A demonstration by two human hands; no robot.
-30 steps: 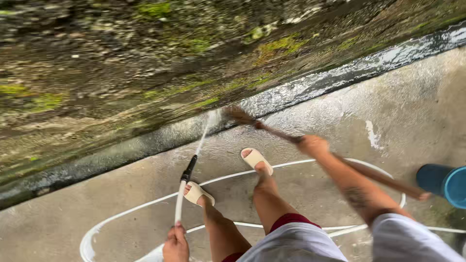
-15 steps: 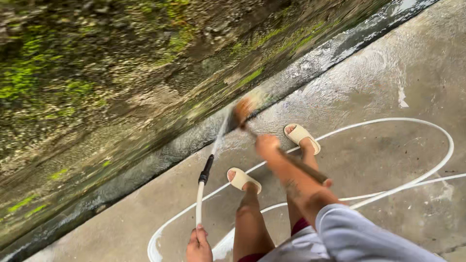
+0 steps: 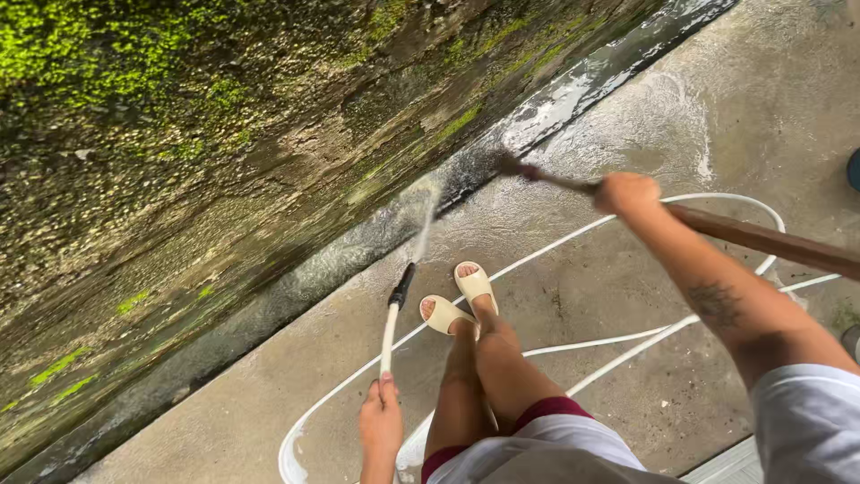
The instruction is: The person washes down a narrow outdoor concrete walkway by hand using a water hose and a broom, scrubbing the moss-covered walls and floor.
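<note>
While the left hand (image 3: pixel 381 421) at the bottom centre grips the white hose (image 3: pixel 388 336), its black nozzle (image 3: pixel 402 285) sprays water toward the mossy wall (image 3: pixel 179 134) filling the upper left. The right hand (image 3: pixel 627 193), right of centre, is closed around a long wooden broom handle (image 3: pixel 761 237), its head (image 3: pixel 509 164) touching the wet gutter (image 3: pixel 573 90). Hose loops lie on the concrete floor (image 3: pixel 645 305) around two sandalled feet (image 3: pixel 461 300).

Outdoor yard or paved path beside house. Wet grey concrete floor (image 3: pixel 681 305) under both hands; rough mossy green-brown stone wall (image 3: pixel 179 161) ahead of left hand (image 3: pixel 381 421); thin white garden hose (image 3: pixel 627 350) looped on ground near right hand (image 3: pixel 625 193).
</note>
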